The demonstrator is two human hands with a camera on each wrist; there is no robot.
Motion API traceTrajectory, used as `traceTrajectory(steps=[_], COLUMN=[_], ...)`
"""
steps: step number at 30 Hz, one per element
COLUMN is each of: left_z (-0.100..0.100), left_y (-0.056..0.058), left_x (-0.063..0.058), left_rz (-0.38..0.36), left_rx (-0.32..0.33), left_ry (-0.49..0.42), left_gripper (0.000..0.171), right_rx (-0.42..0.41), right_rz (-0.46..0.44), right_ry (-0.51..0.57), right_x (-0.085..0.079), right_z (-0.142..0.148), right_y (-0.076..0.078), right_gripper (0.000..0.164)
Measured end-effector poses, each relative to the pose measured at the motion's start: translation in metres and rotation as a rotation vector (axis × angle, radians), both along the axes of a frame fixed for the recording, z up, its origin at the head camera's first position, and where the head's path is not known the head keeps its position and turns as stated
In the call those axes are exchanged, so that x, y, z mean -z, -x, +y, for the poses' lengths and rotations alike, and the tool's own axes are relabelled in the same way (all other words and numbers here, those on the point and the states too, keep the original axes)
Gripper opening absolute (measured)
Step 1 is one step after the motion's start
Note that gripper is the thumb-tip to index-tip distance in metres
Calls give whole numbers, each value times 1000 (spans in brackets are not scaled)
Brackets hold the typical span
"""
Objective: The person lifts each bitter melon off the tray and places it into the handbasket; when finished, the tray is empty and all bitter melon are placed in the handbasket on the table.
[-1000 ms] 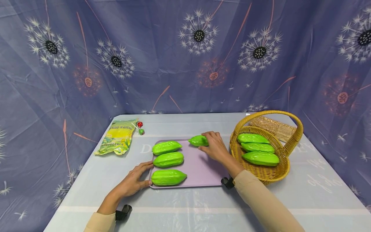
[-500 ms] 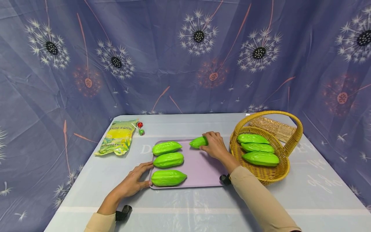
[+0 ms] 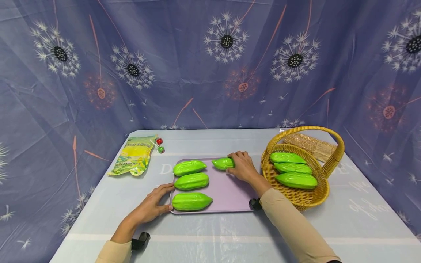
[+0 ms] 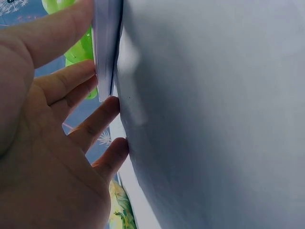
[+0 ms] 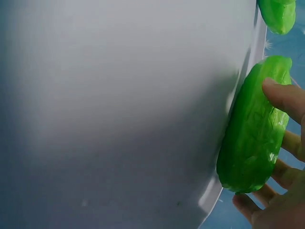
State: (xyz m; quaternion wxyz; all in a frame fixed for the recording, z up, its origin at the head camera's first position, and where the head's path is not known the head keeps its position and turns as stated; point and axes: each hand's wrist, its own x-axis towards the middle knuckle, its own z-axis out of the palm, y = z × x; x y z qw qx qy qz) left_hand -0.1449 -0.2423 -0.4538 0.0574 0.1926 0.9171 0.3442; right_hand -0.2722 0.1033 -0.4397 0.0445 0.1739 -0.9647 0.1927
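Note:
In the head view, a green ridged bitter melon [image 3: 222, 163] lies at the far right part of the lilac tray [image 3: 227, 197]. My right hand [image 3: 242, 166] holds its right end, which the hand partly hides. The right wrist view shows the thumb on one side of this melon [image 5: 255, 129] and the fingers along the other. At the tray's left edge, my left hand [image 3: 152, 204] touches the rim with extended, spread fingers. Beside it, a far melon [image 3: 189, 167], a middle melon [image 3: 191, 181] and a near melon [image 3: 191, 201] lie in a column on the tray.
Right of the tray stands a wicker basket [image 3: 325, 190] with a tall arched handle, holding 3 green melons [image 3: 296, 180]. Behind it lies a golden-brown block [image 3: 304, 141]. A yellow-green packet [image 3: 135, 155] and two lollipops [image 3: 160, 145] are at the back left.
The melon in my right hand shifts slightly toward me, then a little left, and more of it shows past the fingers. My left hand stays at the tray's edge.

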Motion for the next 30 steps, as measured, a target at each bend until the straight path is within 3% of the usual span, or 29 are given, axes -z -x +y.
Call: traceTrajectory(steps=[14,30], left_z=[0,0], left_y=[-1,0], left_x=[2,0], left_rz=[55,11], left_rx=[11,0], left_ry=[8,-1], left_gripper=[63,63], right_rx=[-10,-29], right_rz=[-16,5], right_ry=[-49,-25], right_x=[-1,-1], right_z=[-2,-1], right_y=[-4,-5], right_gripper=[55,54])
